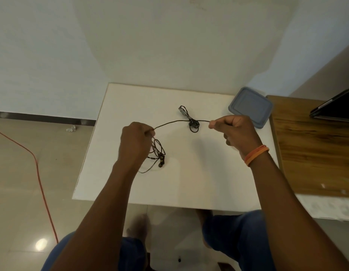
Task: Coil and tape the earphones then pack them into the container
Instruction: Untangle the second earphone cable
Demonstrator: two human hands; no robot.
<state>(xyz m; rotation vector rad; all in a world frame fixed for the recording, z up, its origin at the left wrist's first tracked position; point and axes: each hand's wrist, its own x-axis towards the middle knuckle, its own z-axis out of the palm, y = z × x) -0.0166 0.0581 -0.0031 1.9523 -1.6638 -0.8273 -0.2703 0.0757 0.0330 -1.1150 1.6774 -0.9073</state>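
A black earphone cable point(169, 123) stretches in a shallow arc between my two hands above the white table point(199, 182). My left hand point(135, 141) pinches one end of the stretch; loose loops and the earbuds point(160, 155) hang below it onto the table. My right hand point(234, 130) is closed around the other end. Behind the taut cable, a second coiled earphone bundle point(190, 119) lies on the table. The grey-blue lidded container point(250, 106) sits at the table's far right corner, just beyond my right hand.
A wooden surface point(314, 145) adjoins the table on the right, with a dark flat device point(337, 108) at its back. An orange cord point(38, 173) runs across the tiled floor on the left. My knees show below the table's near edge.
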